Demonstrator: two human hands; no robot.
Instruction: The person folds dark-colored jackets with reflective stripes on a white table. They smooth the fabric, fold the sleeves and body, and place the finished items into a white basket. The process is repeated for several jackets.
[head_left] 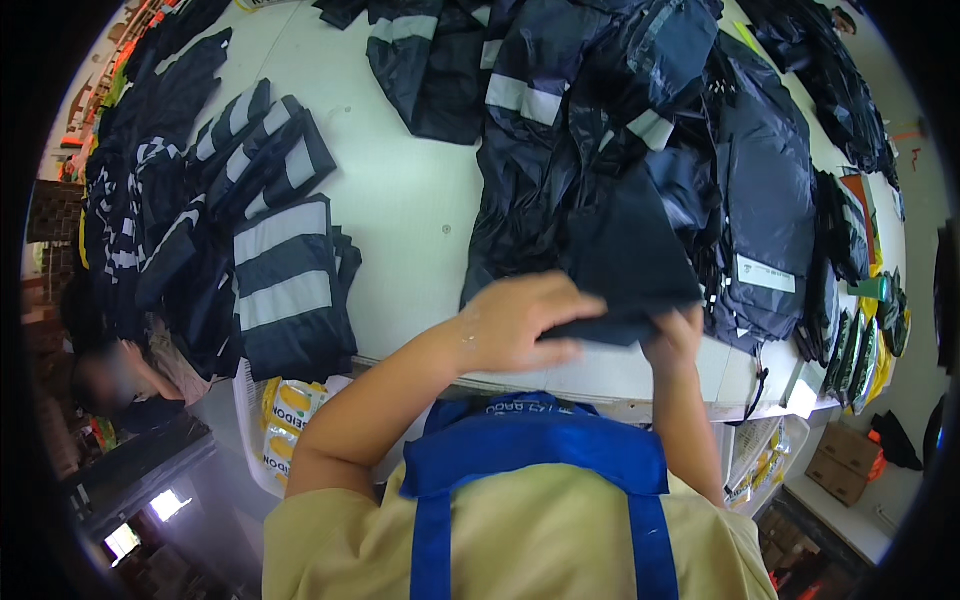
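A dark navy piece of cloth, part of a garment, spreads over a shiny dark jacket with a light reflective band. My right hand pinches the cloth's near right corner at the table's front edge. At the near left edge, my left hand has its fingers over the cloth and its thumb below, closed on it. The hand is slightly blurred. Some of the right fingers are hidden by the cloth.
Folded dark garments with pale stripes lie on the white table at left. A stack in clear plastic stands at right. Below the edge are baskets with yellow-and-white packets. Another person is at far left; cardboard boxes sit at lower right.
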